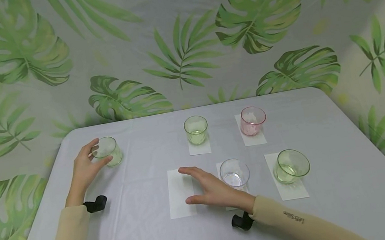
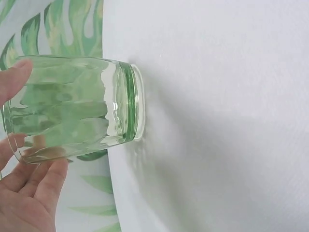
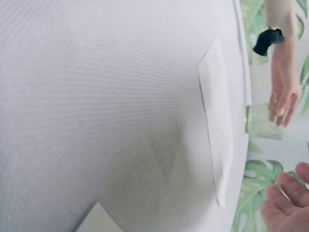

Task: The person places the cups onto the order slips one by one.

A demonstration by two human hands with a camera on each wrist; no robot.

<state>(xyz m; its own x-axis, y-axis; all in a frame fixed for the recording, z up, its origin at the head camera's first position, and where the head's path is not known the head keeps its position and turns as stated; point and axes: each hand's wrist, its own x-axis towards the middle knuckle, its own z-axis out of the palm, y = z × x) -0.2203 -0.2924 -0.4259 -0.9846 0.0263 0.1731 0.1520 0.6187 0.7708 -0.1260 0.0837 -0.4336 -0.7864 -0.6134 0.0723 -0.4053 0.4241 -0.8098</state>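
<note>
At the table's left, my left hand (image 1: pixel 86 165) holds a light green glass (image 1: pixel 116 155) near its rim, thumb on one side and fingers on the other. In the left wrist view the green glass (image 2: pixel 72 104) stands upright with its base at the white cloth. My right hand (image 1: pixel 211 187) is held over the table with thumb and fingers apart and nothing between them. Its fingertips are over a white paper rectangle (image 1: pixel 180 203). Just behind this hand a clear glass (image 1: pixel 234 171) stands on another paper, partly hidden by the hand.
Toward the back, a green glass (image 1: pixel 196 131) and a pink glass (image 1: pixel 252 122) stand on white papers. Another green glass (image 1: pixel 291 167) sits on paper at the right. White cloth covers the table (image 1: pixel 138 234), and a leaf-patterned curtain (image 1: pixel 180 35) hangs behind it.
</note>
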